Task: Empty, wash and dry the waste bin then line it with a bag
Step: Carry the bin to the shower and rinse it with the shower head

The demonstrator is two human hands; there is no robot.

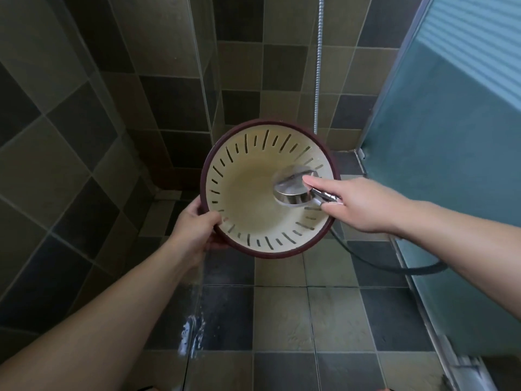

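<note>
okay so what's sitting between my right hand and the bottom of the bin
The chrome shower head. Your right hand grips its handle, and in the head view the head sits inside the waste bin, between your fingers and its cream base. Your left hand holds the rim.

- The shower head (293, 190) faces down into the waste bin (253, 198), so its spray face is hidden.
- Most fingers of the left hand (194, 227) are out of sight behind the waste bin's outer wall.
- The dark hose (394, 263) disappears behind the right forearm.
- The metal hose (319, 66) on the wall runs off the top edge.
- The object at the floor's bottom right corner (465, 368) is blurred and cannot be identified.
</note>
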